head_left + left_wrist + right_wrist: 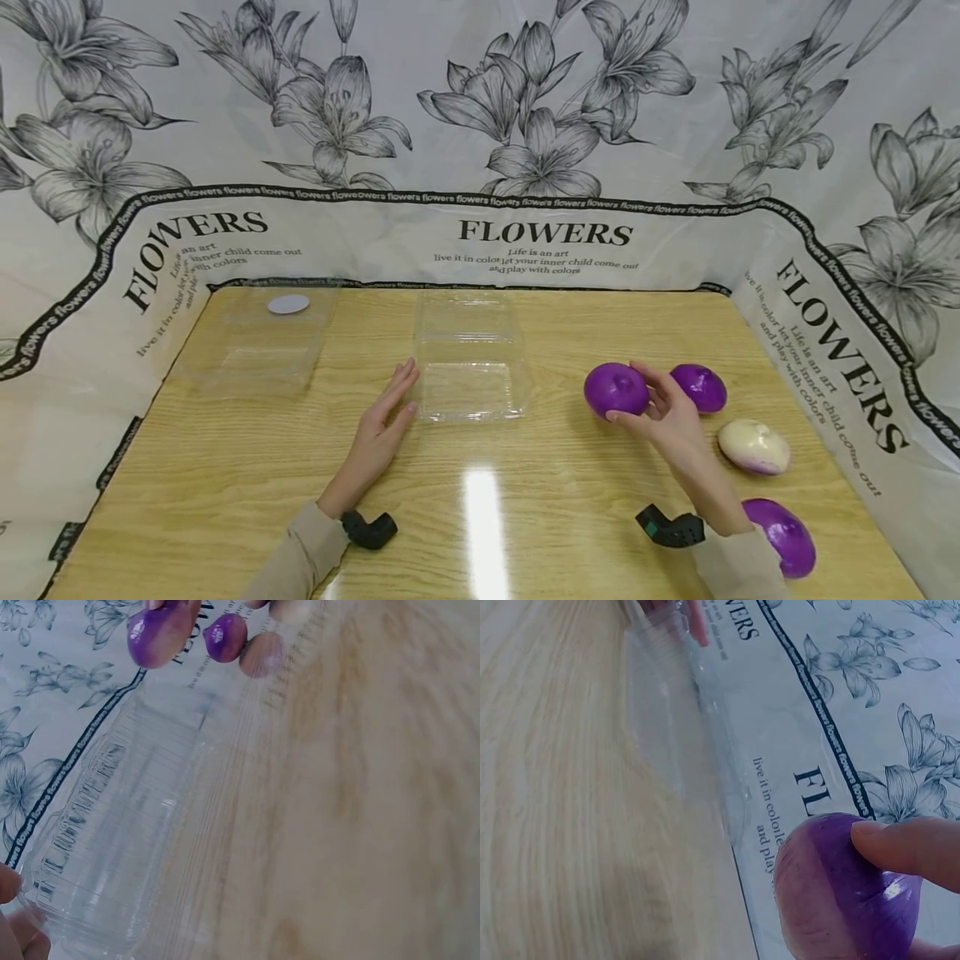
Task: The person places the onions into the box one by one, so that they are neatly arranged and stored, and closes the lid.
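Observation:
My right hand (pixel 675 421) holds a glossy, round, turnip-like vegetable (pixel 617 390) above the table, to the right of the middle container. It is purple on one side and paler on the other, as the right wrist view shows, with a thumb (pixel 911 851) pressed on its purple skin. My left hand (pixel 378 433) is at the left edge of a clear plastic clamshell container (pixel 468 392), fingers extended. The container lies with its lid folded back, and nothing shows inside it. Whether the left fingertips touch its edge or only stand beside it, I cannot tell.
Right of the right hand lie a purple turnip-like vegetable (pixel 699 388), a cream one (pixel 753 447) and another purple one (pixel 787 537), partly behind the sleeve. A second clear container (pixel 270 367) with a white oval label (pixel 288 304) is at the left. Flower-printed cloth (pixel 360 242) borders the table.

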A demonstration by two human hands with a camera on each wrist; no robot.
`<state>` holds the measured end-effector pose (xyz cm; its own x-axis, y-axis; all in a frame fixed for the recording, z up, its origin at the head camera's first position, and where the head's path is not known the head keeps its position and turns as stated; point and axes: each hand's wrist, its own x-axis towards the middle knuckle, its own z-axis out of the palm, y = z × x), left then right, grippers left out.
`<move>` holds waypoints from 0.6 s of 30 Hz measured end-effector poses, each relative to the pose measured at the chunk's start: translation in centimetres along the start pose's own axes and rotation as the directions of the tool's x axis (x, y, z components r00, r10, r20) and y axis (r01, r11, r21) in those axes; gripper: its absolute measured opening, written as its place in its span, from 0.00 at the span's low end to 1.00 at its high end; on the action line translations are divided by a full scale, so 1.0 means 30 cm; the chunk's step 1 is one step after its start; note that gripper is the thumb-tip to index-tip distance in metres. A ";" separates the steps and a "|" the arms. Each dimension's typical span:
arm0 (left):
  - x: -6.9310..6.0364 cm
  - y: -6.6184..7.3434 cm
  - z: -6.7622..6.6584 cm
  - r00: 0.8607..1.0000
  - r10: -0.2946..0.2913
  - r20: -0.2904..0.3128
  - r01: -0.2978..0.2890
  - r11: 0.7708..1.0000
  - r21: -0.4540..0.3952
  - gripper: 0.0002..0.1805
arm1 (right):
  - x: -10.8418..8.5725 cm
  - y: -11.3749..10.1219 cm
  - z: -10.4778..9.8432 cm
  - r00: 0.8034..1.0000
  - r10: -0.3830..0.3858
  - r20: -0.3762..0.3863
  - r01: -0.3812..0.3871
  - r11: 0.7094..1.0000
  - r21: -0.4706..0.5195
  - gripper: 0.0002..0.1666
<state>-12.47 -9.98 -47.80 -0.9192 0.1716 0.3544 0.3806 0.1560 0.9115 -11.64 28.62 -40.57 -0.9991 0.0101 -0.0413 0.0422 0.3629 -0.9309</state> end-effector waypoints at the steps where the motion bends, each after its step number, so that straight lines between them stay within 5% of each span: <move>1: 0.000 0.000 -0.001 1.000 -0.002 0.002 0.002 1.000 -0.001 0.25 | 0.011 -0.012 0.010 1.000 -0.003 0.010 0.003 1.000 0.002 0.50; 18: 0.001 -0.006 -0.001 1.000 0.000 -0.007 0.000 1.000 -0.004 0.25 | 0.152 -0.175 0.222 0.984 -0.114 0.135 0.087 0.978 0.190 0.49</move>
<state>-12.58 -10.04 -47.93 -0.9199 0.1644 0.3561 0.3803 0.1524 0.9122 -16.37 20.55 -38.30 -0.9875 -0.1567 0.0163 -0.0446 0.1787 -0.9829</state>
